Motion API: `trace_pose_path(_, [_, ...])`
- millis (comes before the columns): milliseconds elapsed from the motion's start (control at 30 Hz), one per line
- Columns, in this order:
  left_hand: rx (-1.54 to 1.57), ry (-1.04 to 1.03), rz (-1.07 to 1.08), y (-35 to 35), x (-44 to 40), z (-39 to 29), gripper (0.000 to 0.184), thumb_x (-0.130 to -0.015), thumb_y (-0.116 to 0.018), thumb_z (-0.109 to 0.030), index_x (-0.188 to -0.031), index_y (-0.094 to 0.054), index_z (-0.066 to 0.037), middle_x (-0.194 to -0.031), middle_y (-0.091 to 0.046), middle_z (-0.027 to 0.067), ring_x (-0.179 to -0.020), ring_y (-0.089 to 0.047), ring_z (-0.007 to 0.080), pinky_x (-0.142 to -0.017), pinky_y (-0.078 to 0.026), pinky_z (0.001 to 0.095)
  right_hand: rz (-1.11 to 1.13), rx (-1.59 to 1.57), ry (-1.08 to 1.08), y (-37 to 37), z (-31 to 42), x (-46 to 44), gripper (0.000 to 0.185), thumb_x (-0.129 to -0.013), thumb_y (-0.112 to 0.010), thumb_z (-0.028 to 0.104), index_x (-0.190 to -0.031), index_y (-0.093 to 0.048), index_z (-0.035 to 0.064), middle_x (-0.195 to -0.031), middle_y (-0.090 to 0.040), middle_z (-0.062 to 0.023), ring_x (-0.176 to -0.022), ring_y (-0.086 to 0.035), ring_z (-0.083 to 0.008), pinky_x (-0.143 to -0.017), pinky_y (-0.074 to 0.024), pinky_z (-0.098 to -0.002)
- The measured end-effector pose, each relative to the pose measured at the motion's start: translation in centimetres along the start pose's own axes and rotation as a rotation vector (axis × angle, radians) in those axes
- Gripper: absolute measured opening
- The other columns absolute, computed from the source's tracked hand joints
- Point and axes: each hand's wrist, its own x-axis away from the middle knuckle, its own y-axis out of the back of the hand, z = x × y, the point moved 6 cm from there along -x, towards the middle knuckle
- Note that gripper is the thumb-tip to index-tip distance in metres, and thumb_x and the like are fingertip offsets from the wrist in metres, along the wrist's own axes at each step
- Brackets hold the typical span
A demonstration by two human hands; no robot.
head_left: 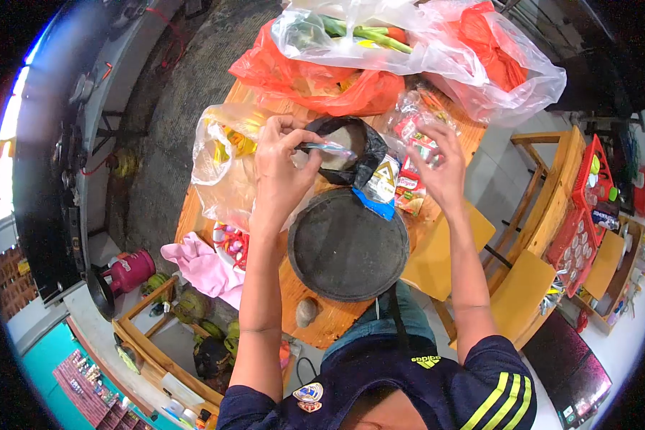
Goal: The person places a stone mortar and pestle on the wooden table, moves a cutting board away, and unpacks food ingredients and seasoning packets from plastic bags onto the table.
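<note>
My left hand (pixel 283 161) pinches a small clear plastic sachet (pixel 330 149) between thumb and fingers. Below it sits an open black plastic bag (pixel 373 147) with something pale inside. My right hand (pixel 441 161) hovers over several red and white seasoning packets (pixel 411 188), fingers apart and holding nothing visible. A white and blue packet (pixel 385 183) lies between the black bag and those packets. Closer to my body rests a round dark stone mortar (pixel 347 247), its surface bare. An oval stone-like piece (pixel 307 312) lies at the table's near edge.
Red and clear plastic bags (pixel 322 79) with vegetables cover the table's far end. On the left are a clear bag with yellow contents (pixel 226 154), a pink cloth (pixel 204 265) and a bowl of red and purple items (pixel 233 244). Yellow chairs (pixel 448 251) stand at right.
</note>
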Motion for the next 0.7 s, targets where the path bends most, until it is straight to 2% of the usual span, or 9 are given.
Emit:
trace_pose_path(100, [-0.063,-0.02,0.028,-0.4,0.0,-0.5,0.017,-0.066,-0.07,0.0,-0.083,-0.068,-0.004,-0.095,-0.057,0.0118,-0.09,-0.057,0.0276,-0.077,-0.047,0.0371,0.19,-0.164,0.166,-2.4,5.5,-0.2,0.037,-0.076,-0.077,0.025,-0.107,-0.067,0.0101,-0.104,-0.062,-0.0093,-0.09,-0.062,-0.0222,-0.073,-0.0517,-0.0343])
trace_pose_path(200, [-0.09,-0.047,0.041,-0.5,-0.1,-1.0,0.018,-0.066,-0.07,0.0,-0.083,-0.067,-0.004,-0.096,-0.057,0.0116,-0.092,-0.057,0.0285,-0.079,-0.047,0.0386,0.212,0.059,0.424,-4.9,8.0,-0.6,0.031,-0.076,-0.075,0.024,-0.104,-0.068,0.0112,-0.105,-0.063,-0.0074,-0.092,-0.062,-0.0255,-0.073,-0.0517,-0.0369])
trace_pose_path(233, [-0.099,-0.063,0.044,-0.5,-0.1,-1.2,0.019,-0.066,-0.07,-0.001,-0.084,-0.067,-0.004,-0.096,-0.056,0.0114,-0.092,-0.057,0.0285,-0.079,-0.047,0.0386,0.248,0.073,0.412,-5.7,7.7,-0.7,0.023,-0.077,-0.072,0.019,-0.099,-0.068,0.0109,-0.099,-0.067,-0.0057,-0.086,-0.063,-0.0263,-0.07,-0.0518,-0.0372])
trace_pose_path(367, [-0.124,-0.041,0.005,0.5,-0.3,-2.4,0.025,-0.067,-0.07,-0.001,-0.091,-0.066,-0.007,-0.098,-0.056,0.0105,-0.091,-0.057,0.0284,-0.08,-0.047,0.039,0.107,-0.023,0.418,-4.9,7.3,-0.8,0.018,-0.08,-0.068,0.013,-0.098,-0.07,0.0105,-0.084,-0.069,-0.008,-0.072,-0.065,-0.0252,-0.064,-0.0522,-0.0351])
trace_pose_path(467, [-0.139,-0.048,0.029,0.3,0.1,-1.4,0.027,-0.069,-0.068,0.0,-0.095,-0.064,-0.007,-0.099,-0.055,0.0101,-0.092,-0.057,0.029,-0.08,-0.047,0.0391,0.18,-0.171,0.208,-5.1,5.8,-0.4,0.021,-0.081,-0.065,0.009,-0.101,-0.069,0.0096,-0.087,-0.069,-0.0115,-0.075,-0.066,-0.026,-0.065,-0.0523,-0.0319])
trace_pose_path(567, [-0.172,-0.096,0.022,0.2,0.4,-1.6,0.025,-0.071,-0.066,0.002,-0.094,-0.061,-0.006,-0.097,-0.055,0.011,-0.092,-0.058,0.0303,-0.079,-0.047,0.0396,0.207,-0.174,0.244,-5.1,4.9,-0.1,0.022,-0.085,-0.062,0.008,-0.106,-0.068,0.0081,-0.088,-0.07,-0.01,-0.074,-0.067,-0.0204,-0.064,-0.0523,-0.0302])
trace_pose_path(667, [-0.172,-0.026,0.052,-0.2,0.7,-1.3,0.027,-0.073,-0.064,0.002,-0.098,-0.059,-0.006,-0.095,-0.056,0.0128,-0.092,-0.058,0.0322,-0.078,-0.047,0.0408,0.152,-0.44,-0.102,-3.1,2.5,-0.1,0.021,-0.091,-0.058,0.008,-0.112,-0.064,0.0038,-0.09,-0.068,-0.0063,-0.072,-0.064,-0.0114,-0.06,-0.0513,-0.0281])
trace_pose_path(700, [-0.13,0.006,0.059,-0.2,0.8,-1.1,0.027,-0.074,-0.063,0.002,-0.1,-0.058,-0.005,-0.094,-0.056,0.0134,-0.091,-0.058,0.0325,-0.078,-0.047,0.041,0.054,-0.535,-0.103,-2.0,1.6,-0.3,0.021,-0.094,-0.056,0.008,-0.112,-0.062,0.0018,-0.091,-0.066,-0.0047,-0.072,-0.062,-0.0088,-0.057,-0.0505,-0.0264])
